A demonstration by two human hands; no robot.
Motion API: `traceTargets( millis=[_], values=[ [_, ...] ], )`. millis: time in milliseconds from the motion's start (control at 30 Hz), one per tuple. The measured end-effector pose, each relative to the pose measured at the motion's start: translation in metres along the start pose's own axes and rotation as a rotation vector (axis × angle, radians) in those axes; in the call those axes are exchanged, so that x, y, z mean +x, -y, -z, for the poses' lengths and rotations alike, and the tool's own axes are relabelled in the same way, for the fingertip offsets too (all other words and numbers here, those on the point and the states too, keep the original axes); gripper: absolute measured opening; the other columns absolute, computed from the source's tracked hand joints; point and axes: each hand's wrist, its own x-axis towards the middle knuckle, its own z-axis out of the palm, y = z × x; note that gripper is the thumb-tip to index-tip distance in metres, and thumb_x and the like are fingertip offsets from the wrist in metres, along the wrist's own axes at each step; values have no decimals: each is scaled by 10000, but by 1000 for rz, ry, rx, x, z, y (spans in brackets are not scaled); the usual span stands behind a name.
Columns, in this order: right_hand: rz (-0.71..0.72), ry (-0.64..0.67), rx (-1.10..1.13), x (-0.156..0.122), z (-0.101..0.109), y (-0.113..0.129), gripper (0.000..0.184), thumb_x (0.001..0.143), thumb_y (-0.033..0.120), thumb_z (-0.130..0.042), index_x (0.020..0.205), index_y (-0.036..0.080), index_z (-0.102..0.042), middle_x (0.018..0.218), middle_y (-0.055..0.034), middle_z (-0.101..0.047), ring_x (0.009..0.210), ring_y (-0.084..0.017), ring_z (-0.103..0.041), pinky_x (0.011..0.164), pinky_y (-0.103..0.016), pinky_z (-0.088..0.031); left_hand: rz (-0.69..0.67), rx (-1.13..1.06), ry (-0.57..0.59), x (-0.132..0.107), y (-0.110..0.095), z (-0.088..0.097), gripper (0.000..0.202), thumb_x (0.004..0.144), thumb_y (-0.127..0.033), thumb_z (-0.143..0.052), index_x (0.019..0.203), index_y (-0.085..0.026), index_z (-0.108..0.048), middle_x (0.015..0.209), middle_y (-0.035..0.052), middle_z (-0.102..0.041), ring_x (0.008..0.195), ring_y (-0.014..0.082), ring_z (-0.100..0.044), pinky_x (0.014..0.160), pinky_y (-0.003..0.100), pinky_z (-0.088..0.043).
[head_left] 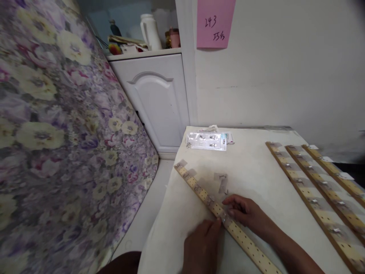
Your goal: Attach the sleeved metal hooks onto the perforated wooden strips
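A long pale strip [241,236] with rows of small holes lies slantwise across the table. Small clear plastic pieces with metal clips [224,218] sit along its upper part. My left hand [201,245] is closed, its fingertips gripping the strip's near edge beside one of these clips. On the other side, my right hand [246,211] has its index finger and thumb apart, with the thumb close to the strip's edge; nothing shows between them. A loose clear plastic piece [222,182] lies on the table just beyond my right hand.
Several similar strips [313,201] carrying clips lie along the table's right side. Clear blister packs [207,140] are at the far edge of the white table [248,156]. Floral fabric [71,152] hangs at left. A cabinet [154,102] and a pink note [215,23] are behind.
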Motion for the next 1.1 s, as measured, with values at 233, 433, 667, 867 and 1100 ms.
traceTargets(
  millis=[233,433,667,867,1100],
  values=[
    [7,7,17,1,1,-4,183,766,265,-612,937,201,-604,665,40,-491,612,-122,-454,566,-254,-341,-63,83,39,1,-2,3,373,835,-220,-505,1139,-363,-666,953,42,-735,797,261,-654,660,305,-429],
    [-6,12,27,1,1,-2,192,770,295,-614,936,200,-601,630,49,-461,581,-116,-420,546,-251,-315,-80,140,29,0,-2,2,372,837,-223,-496,1142,-353,-665,953,39,-735,796,257,-659,655,305,-432],
    [-11,5,28,-1,0,0,197,777,296,-603,941,188,-594,645,50,-440,587,-111,-399,549,-250,-295,-33,190,126,1,-6,7,381,849,-234,-491,1178,-356,-638,1017,26,-725,869,252,-659,715,309,-464],
    [-5,15,59,-1,0,-1,203,791,284,-587,959,170,-586,664,47,-442,594,-104,-385,545,-247,-278,-24,353,266,4,-17,12,447,882,-179,-386,1262,-325,-570,1091,37,-696,935,254,-643,754,348,-488],
    [-3,9,62,-1,0,-1,177,788,254,-586,949,180,-588,639,56,-424,579,-100,-370,540,-247,-274,-21,404,300,6,-19,12,428,902,-194,-381,1261,-342,-560,1141,26,-679,976,244,-642,766,332,-489]
  ],
)
